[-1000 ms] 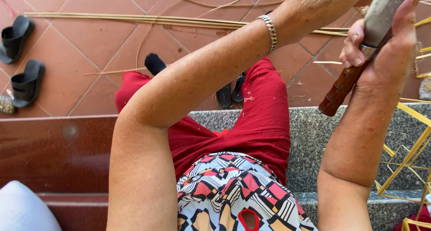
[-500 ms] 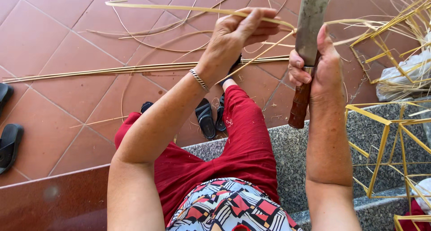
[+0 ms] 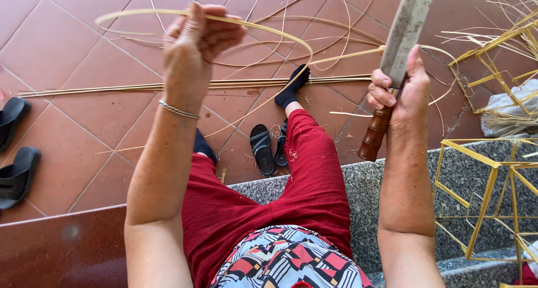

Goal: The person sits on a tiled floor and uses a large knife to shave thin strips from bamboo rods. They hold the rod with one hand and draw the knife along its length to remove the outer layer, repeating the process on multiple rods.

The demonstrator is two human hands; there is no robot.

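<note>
My left hand (image 3: 197, 38) is raised and closed on a thin, pale bamboo strip (image 3: 263, 27) that curves in a loop to the right toward the blade. My right hand (image 3: 399, 94) grips a big knife (image 3: 406, 27) by its brown wooden handle (image 3: 374, 134), blade pointing up. The strip meets the blade near its lower part. A silver bracelet sits on my left wrist. I sit on a granite step (image 3: 347, 181) in red trousers.
A bundle of long bamboo strips (image 3: 117, 87) lies across the red tile floor. Black sandals (image 3: 17, 153) sit at the left, another pair (image 3: 268, 148) by my feet. Yellow bamboo frames (image 3: 482, 176) stand on the step at right, with loose slivers and a plastic bag (image 3: 513, 114) behind.
Both hands have come into fuller view as the camera tilted. My left hand has pulled the strip up and leftward into a wider loop, away from the knife. The knife stays upright.
</note>
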